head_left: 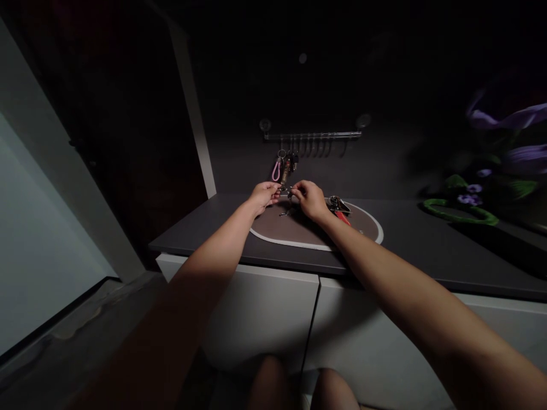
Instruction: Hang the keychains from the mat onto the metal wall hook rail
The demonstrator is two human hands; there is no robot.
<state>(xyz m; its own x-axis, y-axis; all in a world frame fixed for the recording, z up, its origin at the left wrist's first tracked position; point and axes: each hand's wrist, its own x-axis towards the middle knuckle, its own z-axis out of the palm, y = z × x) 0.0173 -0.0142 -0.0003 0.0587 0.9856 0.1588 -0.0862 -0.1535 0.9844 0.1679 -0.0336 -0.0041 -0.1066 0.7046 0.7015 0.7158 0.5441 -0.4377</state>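
Over an oval brown mat [294, 232] with a white rim, my two hands are close together. My left hand [264, 195] is closed in a pinch on a small metal piece of a bunch of keys [282, 189]. Facing it, my right hand [311, 199] also pinches a small metal part of the keys, too small to tell whether ring or key. A key [284, 214] shows just below, between the hands. To the right of my right hand, a second bunch of keys [337, 204] with a red tag [342, 218] lies on the mat.
A clear rail with hooks [314, 136] is fixed to the dark wall. Keys with a pink loop [277, 169] and a brown fob [286, 171] hang at its left. Purple flowers [519, 119] and a green ring [459, 213] are on the right of the dark counter [410, 245].
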